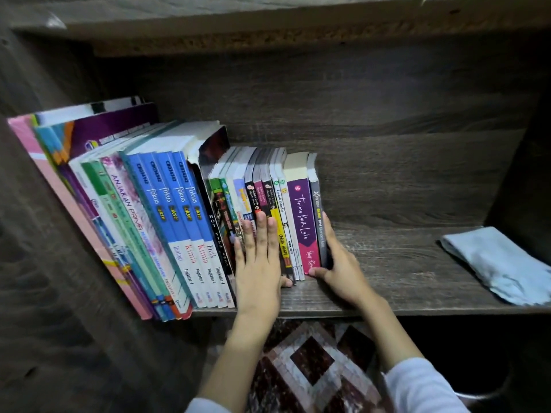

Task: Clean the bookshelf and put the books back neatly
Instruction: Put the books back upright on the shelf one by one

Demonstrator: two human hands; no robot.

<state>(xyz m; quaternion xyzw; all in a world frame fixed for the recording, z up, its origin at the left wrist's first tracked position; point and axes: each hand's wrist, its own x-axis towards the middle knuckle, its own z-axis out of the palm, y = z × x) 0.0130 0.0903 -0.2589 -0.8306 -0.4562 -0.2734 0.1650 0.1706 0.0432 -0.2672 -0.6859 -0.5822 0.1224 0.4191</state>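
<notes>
Left hand [258, 257]: fingers straight and together, flat on the spines of the small books [301, 216], centre of frame.
Right hand [340, 263]: not gripping, fingers laid flat against the end book's outer cover, thumb at the spine feet.
Where: the books sit on the shelf [402, 263], left half of frame. A cloth [501, 263] lies lower right.
Tip: I'd push the spines back evenly while nudging the row leftward so nothing tips.
Pointing: spines face out, long axis upright. The big textbooks [190, 219] lean left.
</notes>
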